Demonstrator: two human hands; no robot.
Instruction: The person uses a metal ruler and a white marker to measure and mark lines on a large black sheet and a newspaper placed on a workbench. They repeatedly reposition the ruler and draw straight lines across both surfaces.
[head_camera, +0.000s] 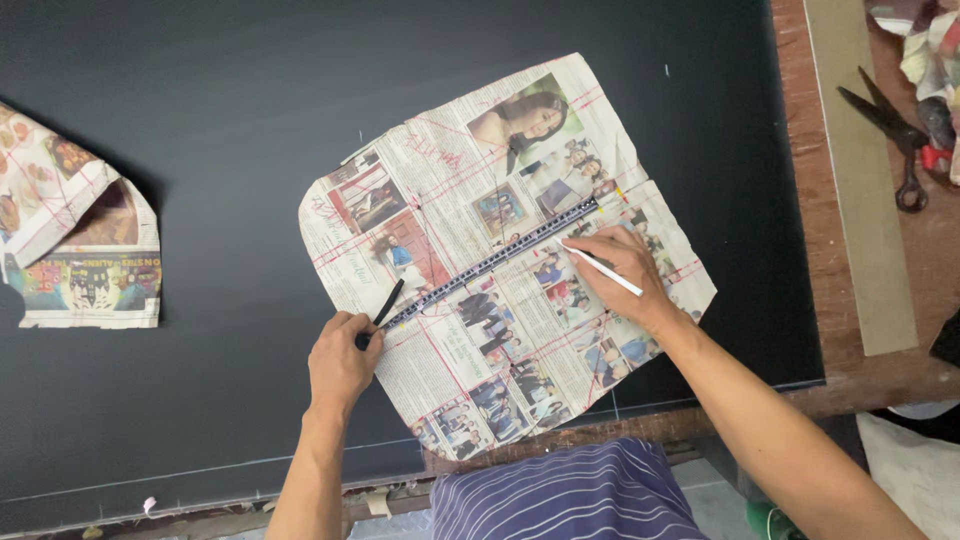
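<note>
Black tabletop, newspaper pattern, left hand pinching ruler, right hand gripping white pencil

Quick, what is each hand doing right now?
Left hand: closed, pressing the end of the ruler onto the newspaper pattern.
Right hand: closed on a white pencil, tip at the ruler's edge.

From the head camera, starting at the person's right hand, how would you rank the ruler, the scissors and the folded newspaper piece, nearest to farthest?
From the right hand:
1. Ruler, lying diagonally on the newspaper pattern, just left of its fingertips.
2. Scissors, upper right on the wooden table edge.
3. Folded newspaper piece, far left on the dark fabric.
</note>
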